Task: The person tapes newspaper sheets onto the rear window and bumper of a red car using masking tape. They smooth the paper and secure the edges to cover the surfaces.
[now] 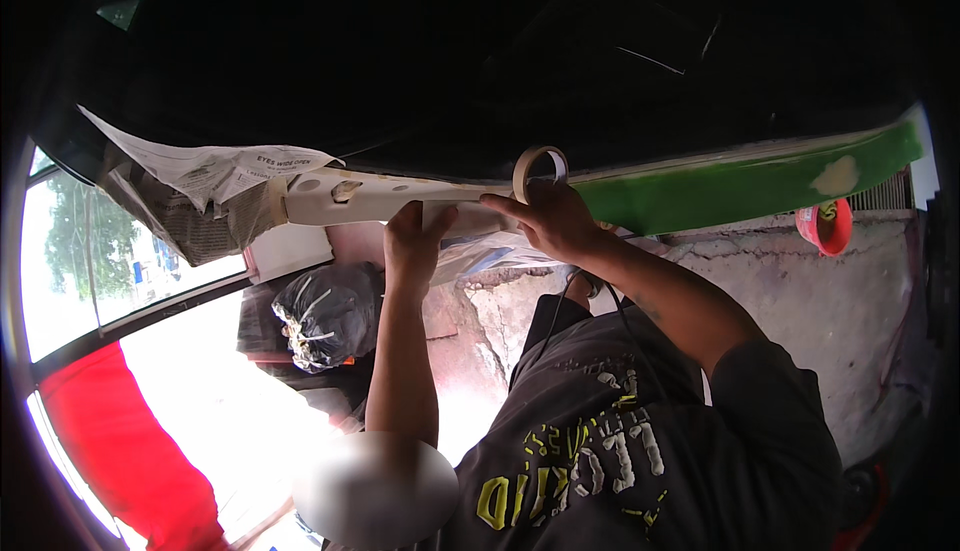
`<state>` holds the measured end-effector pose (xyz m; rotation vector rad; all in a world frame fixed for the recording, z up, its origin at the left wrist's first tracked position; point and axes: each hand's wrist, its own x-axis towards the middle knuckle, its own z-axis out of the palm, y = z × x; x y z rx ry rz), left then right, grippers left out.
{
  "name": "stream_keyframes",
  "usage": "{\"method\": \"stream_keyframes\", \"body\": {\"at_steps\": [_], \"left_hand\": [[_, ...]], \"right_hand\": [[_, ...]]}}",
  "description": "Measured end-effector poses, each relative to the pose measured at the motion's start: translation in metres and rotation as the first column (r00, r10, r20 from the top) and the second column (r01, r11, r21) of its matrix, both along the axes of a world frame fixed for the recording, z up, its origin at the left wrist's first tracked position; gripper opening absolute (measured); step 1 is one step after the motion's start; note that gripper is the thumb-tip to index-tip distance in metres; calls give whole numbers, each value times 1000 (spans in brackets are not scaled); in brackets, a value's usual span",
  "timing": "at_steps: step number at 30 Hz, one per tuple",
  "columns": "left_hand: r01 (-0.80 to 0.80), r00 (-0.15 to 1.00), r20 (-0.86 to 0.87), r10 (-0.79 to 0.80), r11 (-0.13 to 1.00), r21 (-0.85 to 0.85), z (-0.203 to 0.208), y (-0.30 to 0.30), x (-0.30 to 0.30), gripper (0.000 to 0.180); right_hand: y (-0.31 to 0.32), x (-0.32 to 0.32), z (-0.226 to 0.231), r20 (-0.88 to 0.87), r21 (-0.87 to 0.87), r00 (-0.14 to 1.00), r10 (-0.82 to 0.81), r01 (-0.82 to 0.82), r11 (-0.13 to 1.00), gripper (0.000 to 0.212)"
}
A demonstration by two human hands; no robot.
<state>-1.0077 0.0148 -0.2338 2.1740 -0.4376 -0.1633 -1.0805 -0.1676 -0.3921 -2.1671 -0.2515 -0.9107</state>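
A long white metal strip with holes (365,196) runs along the lower edge of a dark panel. My left hand (412,246) touches its lower edge with thumb and forefinger spread apart. My right hand (560,223) is at the strip's right part, its forefinger stretched left against the surface. In that hand's grasp stands a roll of masking tape (524,166), its lower rim partly hidden by the fingers. Right of the hand, a green-painted section (690,191) continues, with a pale patch (835,177) near its far end.
Newspaper sheets (215,176) cover the left end of the strip. A stuffed black plastic bag (335,316) lies below, left of my left forearm. A red round container (826,226) is at the right on cracked concrete (760,301). Red cloth (130,441) hangs at lower left.
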Motion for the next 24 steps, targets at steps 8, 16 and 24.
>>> {"method": "stream_keyframes", "body": {"at_steps": [8,16,24], "left_hand": [[-277,924,338,180,923,267,-28,7,17,31],[-330,880,424,214,918,220,-49,10,15,27],[-405,812,521,263,896,180,-64,3,9,27]], "right_hand": [[21,24,1,-152,-295,977,-151,101,950,66],[29,24,12,-348,-304,931,-109,-3,953,46],[32,31,-2,-147,-135,980,-134,114,984,35]]}}
